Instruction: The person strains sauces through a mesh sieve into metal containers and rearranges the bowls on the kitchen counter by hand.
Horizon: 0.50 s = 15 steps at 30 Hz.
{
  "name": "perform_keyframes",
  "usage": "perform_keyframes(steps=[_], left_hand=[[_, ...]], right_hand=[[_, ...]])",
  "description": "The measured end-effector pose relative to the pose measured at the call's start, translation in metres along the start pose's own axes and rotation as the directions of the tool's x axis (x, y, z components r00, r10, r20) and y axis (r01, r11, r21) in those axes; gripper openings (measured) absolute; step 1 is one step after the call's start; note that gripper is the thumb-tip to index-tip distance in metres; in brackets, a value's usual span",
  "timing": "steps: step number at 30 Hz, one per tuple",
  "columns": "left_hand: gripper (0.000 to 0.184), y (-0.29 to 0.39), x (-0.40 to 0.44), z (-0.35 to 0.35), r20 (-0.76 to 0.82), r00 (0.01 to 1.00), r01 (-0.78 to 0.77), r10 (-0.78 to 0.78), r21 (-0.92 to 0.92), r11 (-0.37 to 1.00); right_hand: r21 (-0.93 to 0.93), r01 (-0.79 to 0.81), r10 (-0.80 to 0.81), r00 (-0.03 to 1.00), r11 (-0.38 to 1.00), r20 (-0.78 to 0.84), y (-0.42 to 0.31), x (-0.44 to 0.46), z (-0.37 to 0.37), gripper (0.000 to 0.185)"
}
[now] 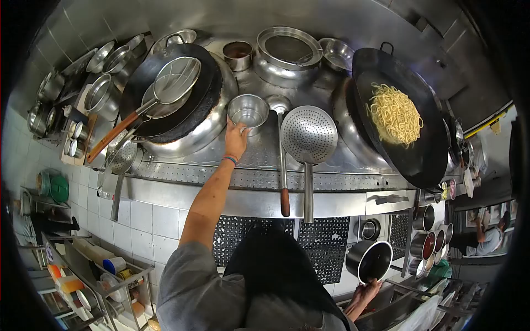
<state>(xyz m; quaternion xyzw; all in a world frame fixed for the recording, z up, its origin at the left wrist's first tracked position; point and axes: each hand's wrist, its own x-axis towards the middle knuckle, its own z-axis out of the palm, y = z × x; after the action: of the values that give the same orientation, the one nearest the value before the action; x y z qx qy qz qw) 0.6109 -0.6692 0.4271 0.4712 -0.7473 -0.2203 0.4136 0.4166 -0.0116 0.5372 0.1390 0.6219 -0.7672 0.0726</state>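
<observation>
The fingers of your left hand (237, 139) were closed on the near side of a steel pot (248, 112), just ahead of them at the counter (251, 160). A perforated skimmer (309, 135) lay to their right; noodles (396, 115) sat in a wok (422, 160) farther right. Your right hand (369, 293) gripped a dark-lined pot (372, 262) by its near edge.

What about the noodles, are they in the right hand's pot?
No, the noodles lie in the right-side wok, not the pot in the right hand.
</observation>
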Motion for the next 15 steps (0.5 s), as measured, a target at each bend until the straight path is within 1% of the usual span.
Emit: perform_keyframes(steps=[1,3,4,5,6,7,9,10,11,12,13,14,15], left_hand=[[0.02,0.001,0.003,0.002,0.03,1.0,0.002,-0.001,-0.029,1.0],[0.019,0.002,0.013,0.006,0.083,0.996,0.0,0.007,-0.083,0.997],[0.02,0.004,0.015,0.009,0.104,0.995,0.01,0.001,-0.106,0.994],[0.02,0.006,0.017,0.013,0.122,0.993,0.02,-0.004,-0.129,0.991],[0.021,0.009,0.018,0.018,0.138,0.99,0.031,-0.009,-0.153,0.988],[0.024,0.02,0.016,0.019,0.03,1.0,-0.001,0.003,-0.085,0.996],[0.03,0.053,-0.01,0.022,-0.162,0.985,-0.05,0.059,0.058,0.997],[0.037,0.056,-0.034,0.031,-0.041,0.997,0.063,-0.06,0.065,0.996],[0.044,0.056,-0.058,0.042,0.073,0.981,0.171,-0.178,0.086,0.981],[0.049,0.058,-0.083,0.052,0.294,0.928,0.227,-0.231,0.048,0.973],[0.054,0.063,-0.104,0.06,0.502,0.822,0.294,-0.267,0.027,0.955],[0.057,0.071,-0.116,0.064,0.516,0.79,0.393,-0.33,-0.014,0.92],[0.059,0.078,-0.125,0.068,0.532,0.753,0.488,-0.388,-0.056,0.871]], right_hand=[[-0.062,-0.03,0.032,0.999,0.998,0.03,-0.004,0.003,0.009,0.034],[-0.14,-0.052,0.058,0.998,0.989,0.034,-0.003,0.015,0.024,0.028],[-0.072,-0.057,0.061,0.997,0.996,0.051,-0.004,0.015,0.04,0.025],[-0.119,-0.043,0.051,0.997,0.992,0.066,-0.005,0.02,0.048,0.024],[-0.061,-0.043,0.047,0.997,0.997,0.068,-0.004,0.024,0.059,0.024],[-0.003,-0.045,0.046,0.997,0.999,0.069,-0.008,0.022,0.083,0.024],[0.008,-0.079,0.076,0.983,0.997,0.167,-0.005,0.04,0.087,0.024],[0.017,-0.084,0.079,0.979,0.996,0.19,-0.005,0.044,0.095,0.025],[0.088,-0.08,0.062,0.979,0.993,0.193,-0.013,0.037,0.118,0.027],[0.069,-0.087,0.072,0.978,0.994,0.193,-0.012,0.045,0.124,0.027],[0.045,-0.095,0.085,0.977,0.994,0.193,-0.009,0.052,0.126,0.028],[0.065,-0.121,0.102,0.967,0.991,0.235,-0.008,0.059,0.128,0.029],[0.042,-0.082,0.07,0.971,0.996,0.229,-0.001,0.068,0.128,0.023]])
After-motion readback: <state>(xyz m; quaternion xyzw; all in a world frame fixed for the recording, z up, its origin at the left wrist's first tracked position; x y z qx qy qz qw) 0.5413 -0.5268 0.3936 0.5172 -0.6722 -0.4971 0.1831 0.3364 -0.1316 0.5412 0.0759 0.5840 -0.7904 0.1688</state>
